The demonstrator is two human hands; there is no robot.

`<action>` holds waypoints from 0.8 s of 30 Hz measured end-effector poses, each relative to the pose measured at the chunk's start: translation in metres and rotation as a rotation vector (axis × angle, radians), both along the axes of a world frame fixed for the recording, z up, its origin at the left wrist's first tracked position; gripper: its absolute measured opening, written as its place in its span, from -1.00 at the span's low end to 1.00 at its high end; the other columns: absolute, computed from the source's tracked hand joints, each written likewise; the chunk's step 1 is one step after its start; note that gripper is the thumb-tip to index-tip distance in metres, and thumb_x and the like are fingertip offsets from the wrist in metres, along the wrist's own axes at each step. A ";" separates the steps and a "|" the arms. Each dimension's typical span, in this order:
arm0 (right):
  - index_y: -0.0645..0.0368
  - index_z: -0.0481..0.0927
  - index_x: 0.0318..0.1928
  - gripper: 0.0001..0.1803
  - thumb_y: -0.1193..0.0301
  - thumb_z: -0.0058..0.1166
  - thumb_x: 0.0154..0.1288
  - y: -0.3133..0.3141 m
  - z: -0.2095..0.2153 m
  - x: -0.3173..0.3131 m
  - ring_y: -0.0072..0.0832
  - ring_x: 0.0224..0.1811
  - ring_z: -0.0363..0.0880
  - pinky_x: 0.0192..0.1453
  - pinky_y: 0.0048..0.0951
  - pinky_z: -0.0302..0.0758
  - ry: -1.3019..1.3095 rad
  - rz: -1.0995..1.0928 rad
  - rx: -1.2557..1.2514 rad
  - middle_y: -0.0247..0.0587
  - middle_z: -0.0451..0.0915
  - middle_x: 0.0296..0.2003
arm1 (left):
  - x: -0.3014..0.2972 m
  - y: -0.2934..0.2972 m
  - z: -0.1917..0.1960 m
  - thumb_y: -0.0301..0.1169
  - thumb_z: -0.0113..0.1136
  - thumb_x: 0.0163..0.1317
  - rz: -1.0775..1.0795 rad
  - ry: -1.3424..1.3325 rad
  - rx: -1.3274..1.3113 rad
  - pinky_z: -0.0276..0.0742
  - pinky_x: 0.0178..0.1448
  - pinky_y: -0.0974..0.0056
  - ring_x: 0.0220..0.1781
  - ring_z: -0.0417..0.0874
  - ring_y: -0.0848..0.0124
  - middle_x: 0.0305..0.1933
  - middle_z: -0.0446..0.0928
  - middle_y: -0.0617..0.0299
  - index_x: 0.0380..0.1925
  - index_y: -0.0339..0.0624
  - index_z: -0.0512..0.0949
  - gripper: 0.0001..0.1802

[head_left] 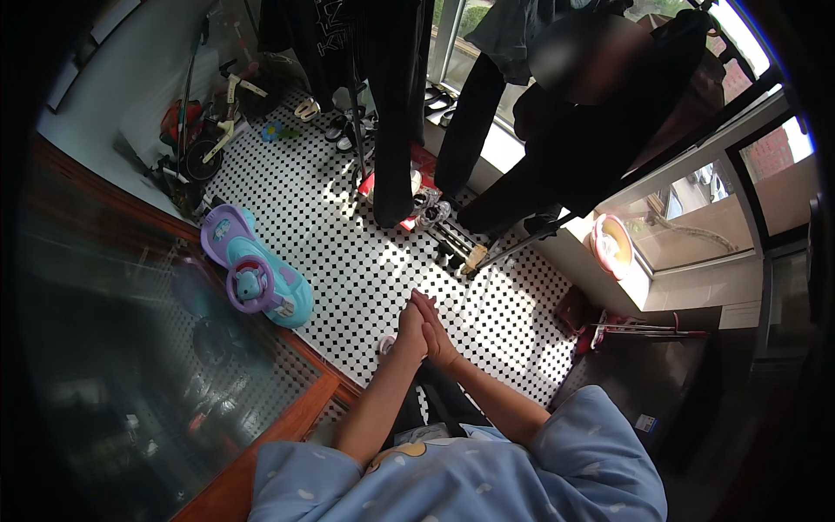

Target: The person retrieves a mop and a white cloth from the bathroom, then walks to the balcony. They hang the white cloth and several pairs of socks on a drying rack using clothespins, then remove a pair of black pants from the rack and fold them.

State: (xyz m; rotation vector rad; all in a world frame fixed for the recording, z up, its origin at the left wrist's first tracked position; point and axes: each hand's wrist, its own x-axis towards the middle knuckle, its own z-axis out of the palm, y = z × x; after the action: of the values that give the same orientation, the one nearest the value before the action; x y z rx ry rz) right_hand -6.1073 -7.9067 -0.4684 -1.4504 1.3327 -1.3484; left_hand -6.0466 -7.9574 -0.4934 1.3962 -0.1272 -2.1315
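Observation:
My two hands meet in front of my body, over the tiled floor. My left hand (411,331) is closed and pressed into the palm of my right hand (442,339). The fingers of the right hand lie stretched out along the left one, and part of the left fingers is hidden. Between them no object shows. Nearest below the hands is a slippered foot (385,344). A turquoise and purple ride-on toy car (287,283) with a steering wheel stands to the left, apart from my hands.
Dark trousers (396,130) and other clothes hang ahead from a rack. Shoes (430,209) lie beneath. A scooter (228,130) leans at the far left. A pink basin (611,246) rests on the right sill. A wood-framed glass door (200,365) borders the left, a dark cabinet (652,370) the right.

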 end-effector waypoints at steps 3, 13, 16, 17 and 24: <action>0.30 0.23 0.17 -0.46 0.19 -0.36 0.31 0.000 -0.010 -0.022 -0.18 0.15 0.26 0.25 -0.32 0.10 0.219 -0.004 0.098 0.05 0.28 0.12 | -0.005 0.006 0.046 -0.26 -0.08 0.24 0.074 0.146 -0.021 0.36 0.07 0.29 -0.08 0.43 0.38 -0.12 0.42 0.21 -0.12 -0.22 0.40 -0.69; 0.11 0.21 0.22 -0.44 0.12 -0.17 0.28 -0.016 0.122 -0.066 -0.38 0.14 0.27 0.16 -0.37 0.24 -0.927 -0.179 0.520 -0.17 0.22 0.18 | -0.015 0.020 0.085 -0.08 -0.28 0.29 -0.922 -0.943 -1.822 -0.17 0.33 -0.16 0.40 -0.13 0.07 0.38 -0.10 0.05 0.28 -0.14 0.02 -0.38; 0.17 0.13 0.24 -0.42 0.25 -0.10 0.25 -0.005 0.178 -0.098 -0.34 0.14 0.27 0.21 -0.33 0.19 -0.975 -0.193 0.250 -0.11 0.20 0.19 | -0.019 -0.016 0.097 -0.10 -0.11 0.24 -0.963 -1.253 -1.688 -0.11 0.23 -0.31 0.32 -0.05 -0.17 0.32 0.02 0.01 0.24 -0.12 0.11 -0.39; 0.17 0.11 0.25 -0.40 0.26 -0.10 0.25 -0.006 0.198 -0.108 -0.32 0.19 0.23 0.24 -0.34 0.17 -0.957 -0.188 0.086 -0.10 0.15 0.22 | -0.023 -0.033 0.112 -0.14 -0.09 0.25 -0.947 -1.300 -1.536 0.02 0.24 -0.24 0.30 0.07 -0.11 0.29 0.07 -0.02 0.20 -0.14 0.18 -0.44; 0.15 0.21 0.20 -0.45 0.40 -0.03 0.19 -0.046 0.322 -0.209 -0.31 0.18 0.25 0.15 -0.42 0.31 -0.176 -0.519 -0.432 -0.07 0.19 0.17 | -0.108 -0.093 0.387 -0.32 -0.09 0.28 0.019 -0.369 -2.158 0.35 -0.09 0.48 -0.19 0.43 0.59 -0.09 0.48 0.20 -0.01 -0.17 0.43 -0.68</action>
State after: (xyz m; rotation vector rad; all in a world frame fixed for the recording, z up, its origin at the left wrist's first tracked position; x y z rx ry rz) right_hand -6.3158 -7.9528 -0.1461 -1.2478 1.4132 -2.1570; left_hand -6.1542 -8.0502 -0.1065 0.2451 -1.7724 -0.5678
